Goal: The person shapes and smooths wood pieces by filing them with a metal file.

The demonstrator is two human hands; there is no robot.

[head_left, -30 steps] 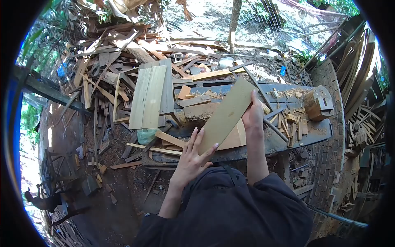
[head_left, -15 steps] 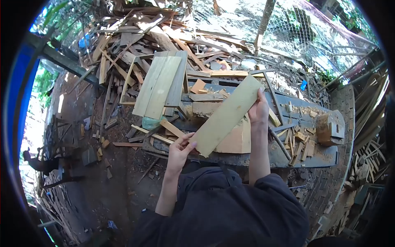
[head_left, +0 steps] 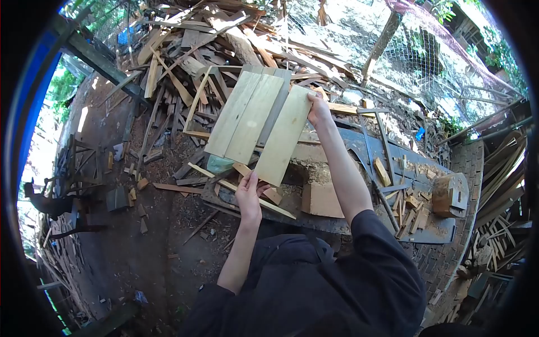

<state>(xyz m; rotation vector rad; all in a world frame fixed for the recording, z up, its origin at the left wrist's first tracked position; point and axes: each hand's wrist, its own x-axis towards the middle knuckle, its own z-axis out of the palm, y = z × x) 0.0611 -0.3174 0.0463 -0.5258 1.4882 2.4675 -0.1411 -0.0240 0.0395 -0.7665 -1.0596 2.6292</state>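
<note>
A pale flat wooden board (head_left: 285,137) is stretched between my two hands, tilted with its upper end leaning right. My left hand (head_left: 250,194) pinches the lower end, thumb on the near face. At the upper right corner, my right hand (head_left: 319,110) grips the edge. Just left of this board stands a small wooden frame topped with pale planks (head_left: 244,115) and a greyer plank (head_left: 274,109). The held board overlaps the frame's right side in this view. Below the planks shows a green plastic bag (head_left: 219,164).
A dark workbench (head_left: 359,147) runs to the right, bearing a wood block (head_left: 324,200), offcuts and a stump-like block (head_left: 450,195). Behind it lies a large heap of scrap wood (head_left: 224,42). Wire netting (head_left: 432,62) borders the back right. Dirt floor (head_left: 140,264) spreads at left.
Both hands have swung the board leftward and turned it more upright, bringing it beside the planks on the frame. My view has shifted slightly too.
</note>
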